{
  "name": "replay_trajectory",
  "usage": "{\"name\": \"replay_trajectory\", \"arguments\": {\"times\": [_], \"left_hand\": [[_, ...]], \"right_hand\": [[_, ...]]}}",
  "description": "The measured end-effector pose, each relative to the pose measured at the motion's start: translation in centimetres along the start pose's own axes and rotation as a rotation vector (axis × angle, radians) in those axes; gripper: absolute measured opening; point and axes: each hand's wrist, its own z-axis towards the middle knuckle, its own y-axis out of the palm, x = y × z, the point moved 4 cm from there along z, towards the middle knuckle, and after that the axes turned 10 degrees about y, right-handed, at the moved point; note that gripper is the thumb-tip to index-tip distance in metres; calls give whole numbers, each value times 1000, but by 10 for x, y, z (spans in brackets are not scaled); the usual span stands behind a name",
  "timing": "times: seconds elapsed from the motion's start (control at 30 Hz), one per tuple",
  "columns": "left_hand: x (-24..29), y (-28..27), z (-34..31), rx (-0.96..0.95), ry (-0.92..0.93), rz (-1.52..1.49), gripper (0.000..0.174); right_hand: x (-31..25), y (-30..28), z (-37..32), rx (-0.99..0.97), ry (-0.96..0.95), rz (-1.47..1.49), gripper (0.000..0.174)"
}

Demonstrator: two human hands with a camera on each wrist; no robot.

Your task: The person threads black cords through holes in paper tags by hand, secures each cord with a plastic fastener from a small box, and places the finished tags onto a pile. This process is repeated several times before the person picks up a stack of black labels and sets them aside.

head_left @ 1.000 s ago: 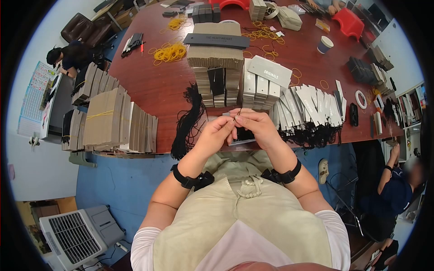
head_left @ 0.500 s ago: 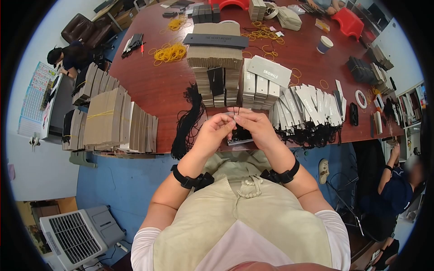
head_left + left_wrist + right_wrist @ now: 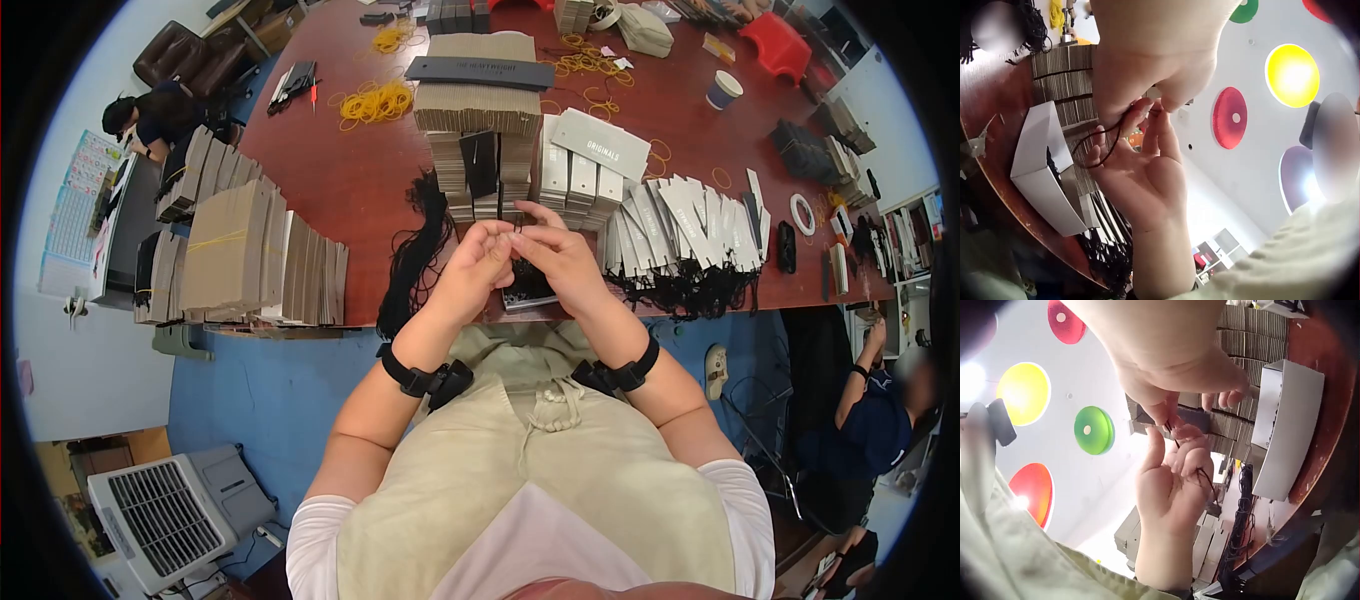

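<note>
A thin dark cord (image 3: 1112, 147) loops between the two hands in the left wrist view. The left hand (image 3: 471, 271) pinches the cord, its fingers curled. Opposite it, the right hand (image 3: 566, 266) pinches the cord between thumb and forefinger, with other fingers lifted. The fingertips of both hands nearly meet above a small white box (image 3: 1294, 431) holding black strings. Behind the hands stands a tall stack of grey-brown cards (image 3: 478, 108), a dark tag (image 3: 480, 72) lying across its top. A bundle of black cords (image 3: 411, 258) hangs at the table edge on the left.
White tags (image 3: 683, 228) with black strings fan out on the right, beside stacked white tags (image 3: 600, 143). Card stacks (image 3: 232, 250) fill the left edge. Yellow rubber bands (image 3: 376, 103), a paper cup (image 3: 724, 90) and a red stool (image 3: 775, 47) are farther back. Other people sit at both sides.
The head view has shifted slightly, so the table objects sit a little higher. Fingers of my right hand have lifted and spread while both hands stay together at the cord.
</note>
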Motion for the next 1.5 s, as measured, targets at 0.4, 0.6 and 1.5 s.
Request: {"name": "replay_trajectory", "arguments": {"times": [0.4,0.6,1.5], "left_hand": [[4,-25,-15,129,-26,300,8],[9,-25,-15,133,17,292,10],[6,-24,-16,126,-49,287,9]], "right_hand": [[10,-18,-8,83,-290,-1267,8],[12,-12,-10,142,-391,-1310,6],[-2,-39,-1,133,-159,-456,6]]}}
